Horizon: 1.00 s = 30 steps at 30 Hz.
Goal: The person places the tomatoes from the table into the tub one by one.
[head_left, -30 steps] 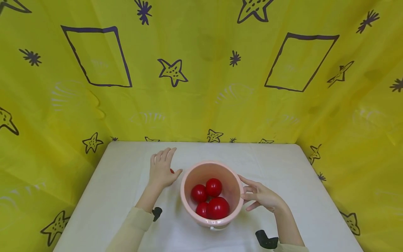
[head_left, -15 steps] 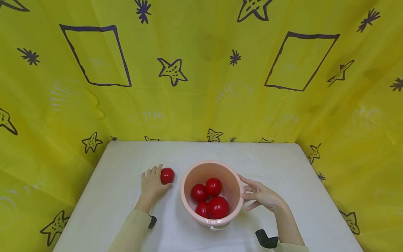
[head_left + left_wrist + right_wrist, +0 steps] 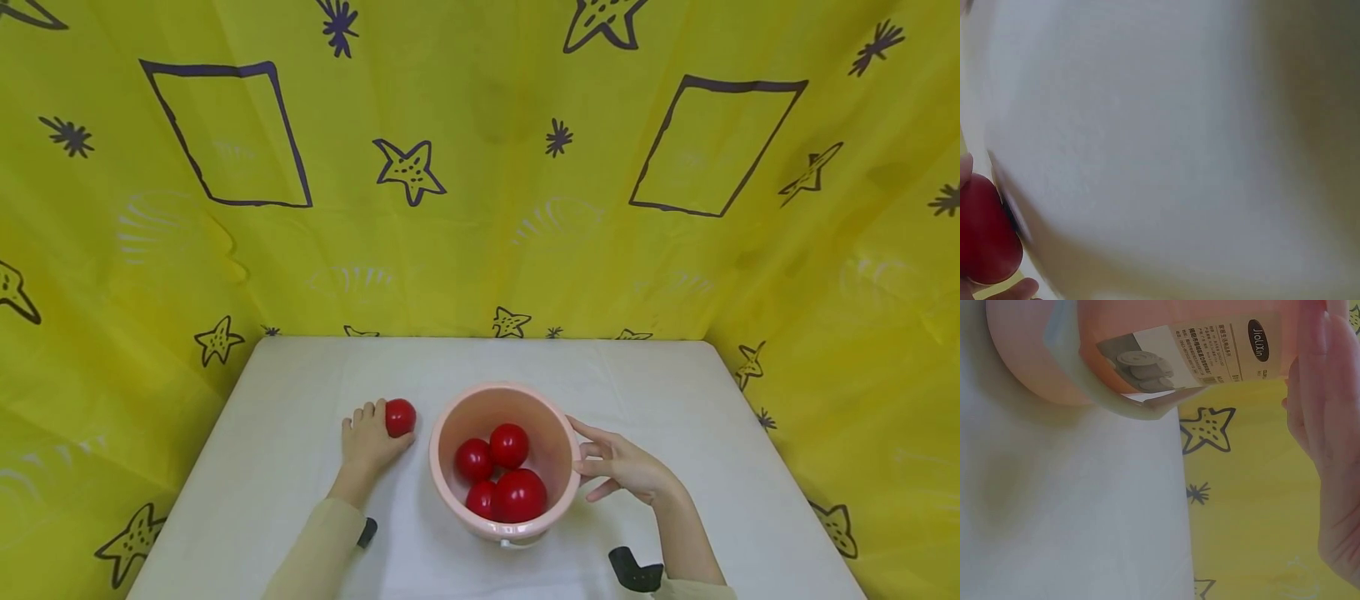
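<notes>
In the head view my left hand (image 3: 367,442) holds a glossy red ball (image 3: 401,417) on the white table, left of the pink bucket, with fingers on its left side and thumb at the near side. The left wrist view shows this red ball (image 3: 988,231) at the lower left edge, between fingertips and thumb. The pink bucket (image 3: 442,492) stands upright and contains several red balls (image 3: 510,446). My right hand (image 3: 626,468) touches the outside of its rim on the right, fingers spread. In the right wrist view the bucket's label (image 3: 1204,356) faces the camera.
A white table (image 3: 675,392) is enclosed by yellow curtains (image 3: 480,250) with dark stars and frames drawn on them. The bucket's pale handle (image 3: 1085,369) hangs down on its near side. Dark wrist mounts (image 3: 635,571) sit at the sleeves.
My left hand has drawn back toward the near left, its raised fingers coming down around the red ball, which was mostly hidden behind it. The right hand and the bucket have stayed put.
</notes>
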### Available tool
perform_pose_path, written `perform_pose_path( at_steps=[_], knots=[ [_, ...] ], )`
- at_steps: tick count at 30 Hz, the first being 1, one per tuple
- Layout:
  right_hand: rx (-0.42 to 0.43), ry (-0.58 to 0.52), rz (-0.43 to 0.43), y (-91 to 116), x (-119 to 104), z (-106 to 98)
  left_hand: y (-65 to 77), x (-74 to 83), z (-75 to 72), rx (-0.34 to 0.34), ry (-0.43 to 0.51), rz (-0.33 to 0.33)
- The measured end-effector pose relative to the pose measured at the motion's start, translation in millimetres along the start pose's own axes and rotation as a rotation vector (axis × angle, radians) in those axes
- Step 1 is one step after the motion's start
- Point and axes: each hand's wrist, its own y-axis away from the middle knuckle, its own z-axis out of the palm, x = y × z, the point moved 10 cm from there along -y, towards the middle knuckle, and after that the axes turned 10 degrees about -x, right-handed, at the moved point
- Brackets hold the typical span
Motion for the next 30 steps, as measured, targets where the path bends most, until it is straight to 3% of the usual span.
perform_pose_path(
  at_steps=[7,11,18,25,30],
  knots=[
    [-0.006,-0.002,-0.005,0.0,-0.8,1.1,1.9,-1.2,0.9,0.021,0.051,-0.029],
    [-0.019,-0.008,-0.021,-0.1,-3.2,3.1,4.7,2.9,-6.6,0.071,0.086,-0.017],
    [-0.016,-0.009,-0.016,1.0,-3.8,3.5,12.1,27.2,-48.8,0.220,0.139,0.082],
    [-0.020,-0.011,-0.025,1.2,-4.1,3.9,30.6,67.3,-94.7,0.375,0.142,0.239],
    [-0.025,-0.014,-0.030,0.9,-4.2,4.2,49.3,96.6,-112.6,0.407,0.119,0.350]
  ],
)
